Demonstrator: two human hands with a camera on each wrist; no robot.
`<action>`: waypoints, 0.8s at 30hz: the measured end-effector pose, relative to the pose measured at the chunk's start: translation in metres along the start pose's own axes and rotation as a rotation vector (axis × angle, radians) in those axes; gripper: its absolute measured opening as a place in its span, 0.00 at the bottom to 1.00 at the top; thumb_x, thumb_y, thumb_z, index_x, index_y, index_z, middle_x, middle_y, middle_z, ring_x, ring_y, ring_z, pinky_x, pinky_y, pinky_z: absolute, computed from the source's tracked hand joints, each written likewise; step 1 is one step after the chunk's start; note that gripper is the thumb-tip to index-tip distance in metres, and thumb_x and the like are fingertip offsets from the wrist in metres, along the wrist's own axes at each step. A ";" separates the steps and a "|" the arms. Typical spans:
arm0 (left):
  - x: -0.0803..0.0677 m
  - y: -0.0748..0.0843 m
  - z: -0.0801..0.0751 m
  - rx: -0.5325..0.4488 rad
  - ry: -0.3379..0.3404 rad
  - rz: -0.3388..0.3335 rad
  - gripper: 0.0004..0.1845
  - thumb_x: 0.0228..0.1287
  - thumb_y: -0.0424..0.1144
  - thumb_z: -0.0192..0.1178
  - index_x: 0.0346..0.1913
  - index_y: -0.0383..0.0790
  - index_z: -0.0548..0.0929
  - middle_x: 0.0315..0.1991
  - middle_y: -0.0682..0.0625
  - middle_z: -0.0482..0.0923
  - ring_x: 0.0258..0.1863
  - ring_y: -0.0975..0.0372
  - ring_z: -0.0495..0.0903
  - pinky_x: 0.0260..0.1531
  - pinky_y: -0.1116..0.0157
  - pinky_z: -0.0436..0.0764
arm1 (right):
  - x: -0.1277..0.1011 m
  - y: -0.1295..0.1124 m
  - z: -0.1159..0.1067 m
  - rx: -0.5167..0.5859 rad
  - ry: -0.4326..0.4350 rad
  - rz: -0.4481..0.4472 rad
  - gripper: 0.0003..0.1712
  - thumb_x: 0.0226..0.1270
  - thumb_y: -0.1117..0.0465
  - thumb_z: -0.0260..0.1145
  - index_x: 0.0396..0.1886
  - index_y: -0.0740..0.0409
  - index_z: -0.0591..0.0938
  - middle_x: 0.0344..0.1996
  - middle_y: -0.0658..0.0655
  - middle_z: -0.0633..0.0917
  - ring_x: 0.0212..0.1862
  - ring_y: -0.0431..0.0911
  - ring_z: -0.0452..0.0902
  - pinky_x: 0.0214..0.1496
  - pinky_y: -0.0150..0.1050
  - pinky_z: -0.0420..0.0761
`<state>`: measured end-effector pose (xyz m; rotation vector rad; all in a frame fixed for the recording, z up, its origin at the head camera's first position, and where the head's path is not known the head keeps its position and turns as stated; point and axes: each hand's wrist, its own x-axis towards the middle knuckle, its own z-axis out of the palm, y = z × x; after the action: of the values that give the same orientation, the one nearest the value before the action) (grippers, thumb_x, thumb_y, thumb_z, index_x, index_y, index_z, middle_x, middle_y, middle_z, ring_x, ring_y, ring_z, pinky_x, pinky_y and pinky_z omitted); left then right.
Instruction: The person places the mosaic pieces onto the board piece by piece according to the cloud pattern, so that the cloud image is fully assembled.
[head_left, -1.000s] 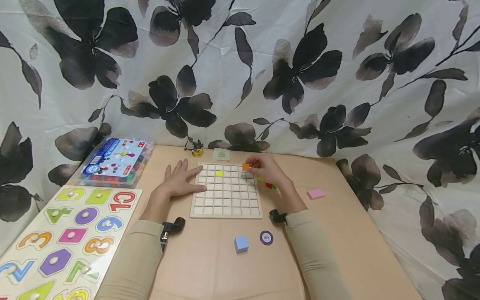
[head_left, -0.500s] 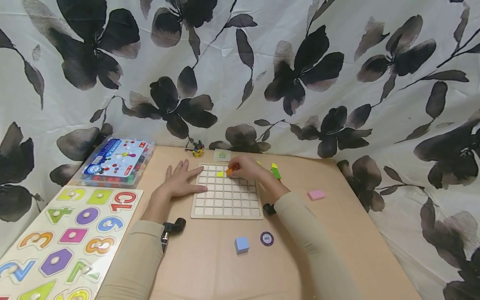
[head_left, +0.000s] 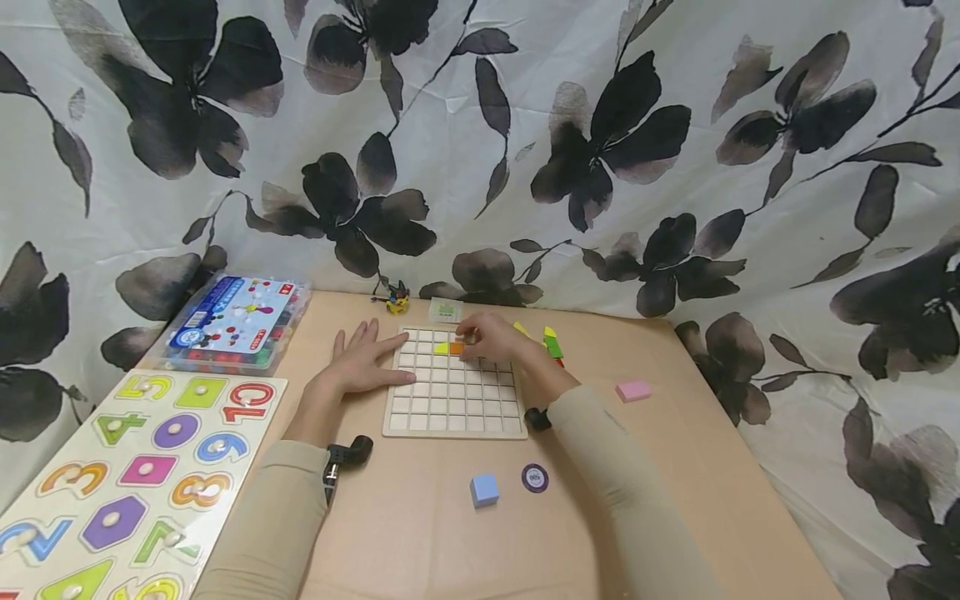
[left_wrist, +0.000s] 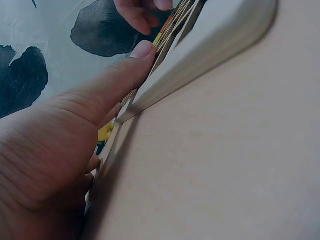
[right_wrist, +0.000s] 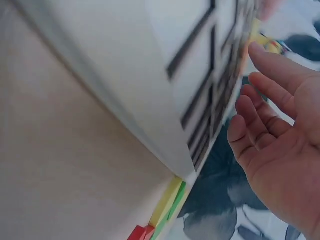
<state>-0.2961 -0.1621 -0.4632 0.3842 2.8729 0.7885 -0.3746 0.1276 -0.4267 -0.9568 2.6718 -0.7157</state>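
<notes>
A wooden grid board (head_left: 450, 400) lies on the tan table, with a yellow tile (head_left: 439, 348) and an orange tile (head_left: 456, 348) side by side in its second row. My right hand (head_left: 489, 337) reaches over the board's top, its straight fingers at the orange tile; in the right wrist view the right hand (right_wrist: 280, 145) is open beside the board (right_wrist: 165, 75). My left hand (head_left: 362, 362) lies flat on the table against the board's left edge. The left wrist view shows the thumb (left_wrist: 142, 50) touching the board's rim (left_wrist: 210, 45).
Green, yellow and red tiles (head_left: 551, 343) lie right of the board, a pink block (head_left: 632, 389) farther right. A blue cube (head_left: 483, 489) and purple chip (head_left: 534, 477) sit near me. A number puzzle (head_left: 127, 475) and plastic box (head_left: 232, 323) fill the left side.
My right hand carried the orange tile leftwards from the board's right top corner and set it down next to the yellow tile. The left hand stayed still.
</notes>
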 end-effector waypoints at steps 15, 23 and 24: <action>0.001 0.001 -0.001 0.000 0.012 0.010 0.51 0.60 0.71 0.66 0.81 0.50 0.64 0.83 0.28 0.36 0.83 0.34 0.32 0.75 0.31 0.24 | -0.051 0.069 -0.052 0.265 0.435 0.186 0.23 0.77 0.62 0.65 0.68 0.62 0.78 0.65 0.68 0.78 0.52 0.55 0.74 0.46 0.42 0.77; 0.000 -0.001 0.002 0.014 0.020 0.021 0.51 0.60 0.71 0.65 0.81 0.51 0.64 0.83 0.27 0.37 0.83 0.33 0.33 0.74 0.30 0.24 | -0.065 0.108 -0.047 0.372 0.379 0.438 0.20 0.78 0.64 0.63 0.66 0.64 0.79 0.60 0.65 0.75 0.56 0.57 0.68 0.57 0.49 0.76; 0.000 -0.001 0.002 0.013 0.020 0.020 0.51 0.61 0.71 0.65 0.81 0.51 0.64 0.83 0.28 0.37 0.83 0.33 0.33 0.75 0.30 0.24 | -0.065 0.112 -0.046 0.323 0.361 0.437 0.19 0.78 0.64 0.64 0.64 0.66 0.80 0.59 0.66 0.77 0.56 0.58 0.70 0.58 0.50 0.77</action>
<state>-0.2962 -0.1617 -0.4650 0.4094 2.8986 0.7817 -0.4011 0.2618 -0.4420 -0.1619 2.7808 -1.2500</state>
